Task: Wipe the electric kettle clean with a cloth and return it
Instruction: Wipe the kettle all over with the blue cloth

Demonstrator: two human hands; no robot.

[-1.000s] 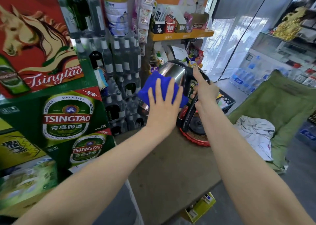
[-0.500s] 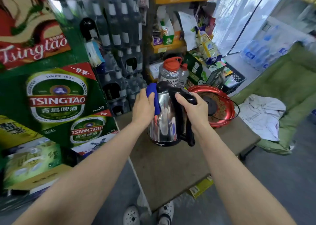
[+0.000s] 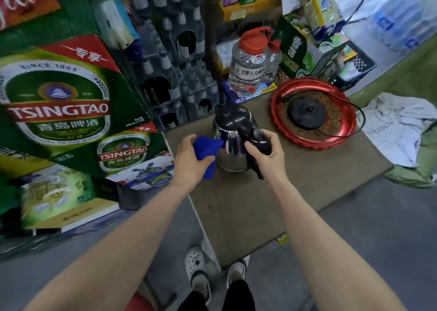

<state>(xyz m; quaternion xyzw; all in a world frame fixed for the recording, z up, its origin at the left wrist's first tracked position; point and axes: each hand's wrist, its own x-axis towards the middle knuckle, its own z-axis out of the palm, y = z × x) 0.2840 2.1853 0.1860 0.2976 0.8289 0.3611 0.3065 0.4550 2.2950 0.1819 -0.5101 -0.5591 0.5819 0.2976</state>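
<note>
Now — cloth: folded blue cloth pinched in left hand fingers, touching kettle's 9 o'clock side.
Kettle: upright steel kettle — right hand fingers wrapped on black handle.

Both bare arms reach forward; the left hand is clenched, the right hand curled in a grip.

The steel electric kettle is gripped by its black handle in the right hand on the brown table. A blue cloth is pinched in the left hand against its side. The black base is seen on a red tray.
</note>
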